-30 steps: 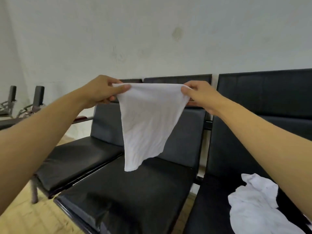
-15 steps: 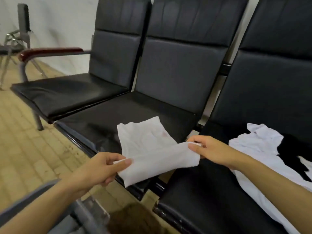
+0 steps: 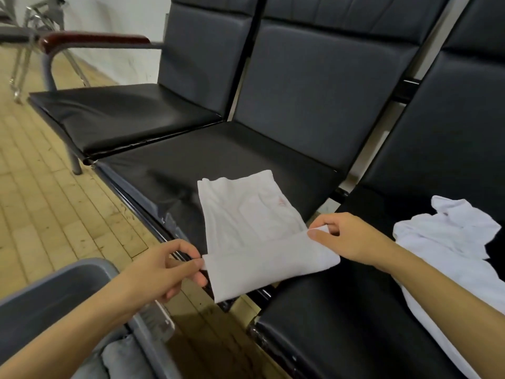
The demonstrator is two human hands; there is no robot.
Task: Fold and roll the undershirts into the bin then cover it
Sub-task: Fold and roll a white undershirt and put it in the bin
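A folded white undershirt [image 3: 246,214] lies on the front of the middle black seat [image 3: 207,160], its near end turned over into a flat band that overhangs the seat edge. My left hand [image 3: 169,269] pinches the band's left corner. My right hand [image 3: 344,236] pinches its right corner. A grey bin [image 3: 54,291] stands at the lower left under my left forearm, with pale rolled cloth [image 3: 120,356] showing inside. Its lid is not in view.
A crumpled white undershirt [image 3: 448,242] lies on the right seat [image 3: 341,324], partly under my right forearm. The left seat [image 3: 117,116] has a red-topped armrest [image 3: 93,39]. Tiled floor [image 3: 54,214] runs along the left. Metal chair legs [image 3: 21,64] stand at far left.
I lowered the undershirt from mid-air onto the middle seat. Its far part now lies flat, and the near end is folded over toward the far side between my hands.
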